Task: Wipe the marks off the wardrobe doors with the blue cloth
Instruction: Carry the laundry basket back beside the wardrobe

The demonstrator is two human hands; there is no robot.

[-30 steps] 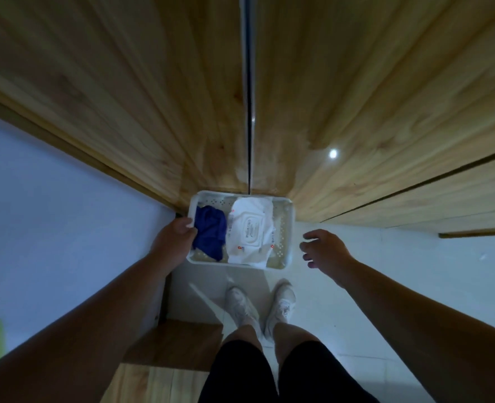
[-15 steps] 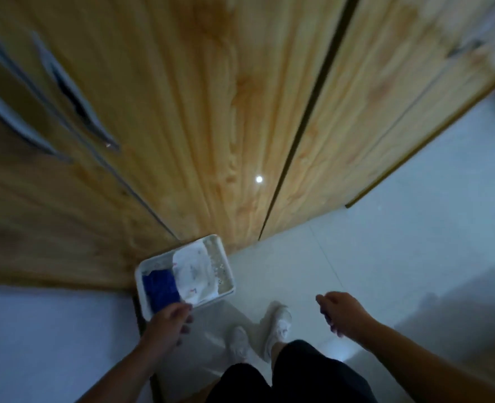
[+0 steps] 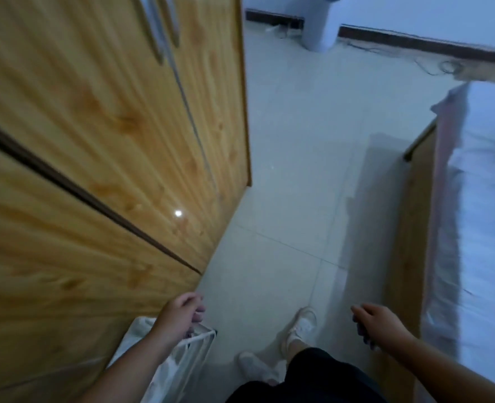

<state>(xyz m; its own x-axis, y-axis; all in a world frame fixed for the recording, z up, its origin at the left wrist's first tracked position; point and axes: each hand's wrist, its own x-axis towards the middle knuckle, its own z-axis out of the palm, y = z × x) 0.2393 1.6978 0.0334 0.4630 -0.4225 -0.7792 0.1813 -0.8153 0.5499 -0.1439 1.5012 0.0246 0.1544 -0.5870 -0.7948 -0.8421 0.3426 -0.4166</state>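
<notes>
The wooden wardrobe doors (image 3: 101, 146) fill the left side, with long handles near the top. My left hand (image 3: 182, 318) grips the rim of a white plastic basket (image 3: 188, 353) low at the wardrobe's foot. My forearm covers most of the basket, and the blue cloth is hidden. A pale pack shows in the basket behind my wrist. My right hand (image 3: 377, 324) hangs over the floor to the right, fingers loosely curled, holding nothing.
Pale floor tiles (image 3: 292, 175) run ahead between the wardrobe and a bed (image 3: 478, 228) with a wooden side board on the right. A white appliance base (image 3: 319, 30) and loose cables lie by the far wall. My white shoes (image 3: 298, 330) are below.
The view has swung right, from facing the doors to looking along them. My left hand still holds the basket, which has slid to the lower left edge; the cloth has gone out of sight.
</notes>
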